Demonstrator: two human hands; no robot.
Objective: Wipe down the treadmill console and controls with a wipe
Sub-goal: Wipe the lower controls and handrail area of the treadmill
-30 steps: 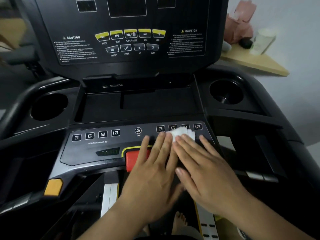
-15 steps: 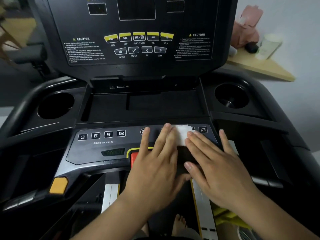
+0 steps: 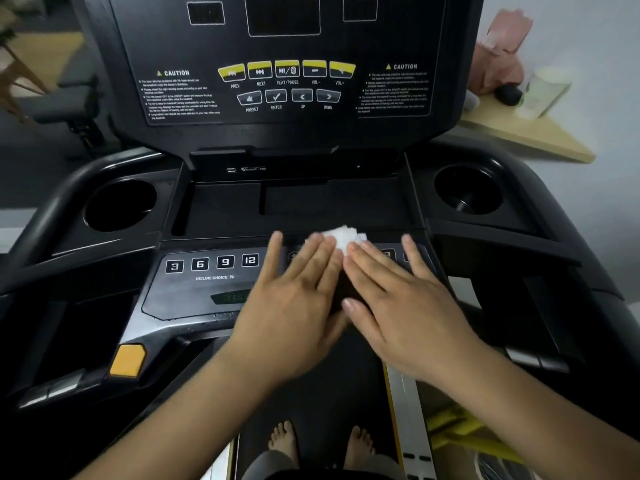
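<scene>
Fingers straight and slightly spread, the left hand and right hand have pushed the wipe up to the button panel's top edge; the upper console looks undone.

A crumpled white wipe is pressed under and just beyond the fingertips, on the black console.
</scene>
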